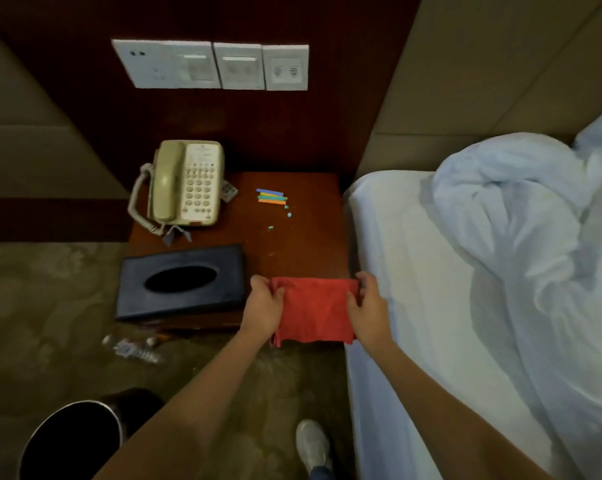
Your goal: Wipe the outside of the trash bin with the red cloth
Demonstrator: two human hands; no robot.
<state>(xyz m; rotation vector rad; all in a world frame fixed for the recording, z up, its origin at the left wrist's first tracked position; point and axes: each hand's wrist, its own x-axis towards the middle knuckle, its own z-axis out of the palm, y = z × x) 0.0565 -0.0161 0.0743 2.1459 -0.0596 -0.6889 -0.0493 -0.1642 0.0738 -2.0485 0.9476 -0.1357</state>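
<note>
A folded red cloth [314, 310] hangs over the front edge of the wooden nightstand [303, 233]. My left hand [263, 306] grips its left edge and my right hand [367, 308] grips its right edge. The trash bin [74, 441], dark with a metal rim, stands on the carpet at the lower left, partly behind my left forearm. Both hands are well away from the bin.
On the nightstand sit a beige telephone [185, 183], a dark tissue box [181, 280] and coloured sticks [271, 196]. A bed [413, 306] with a rumpled white duvet fills the right. A crushed plastic bottle [135, 349] lies on the carpet. My shoe [313, 445] is below.
</note>
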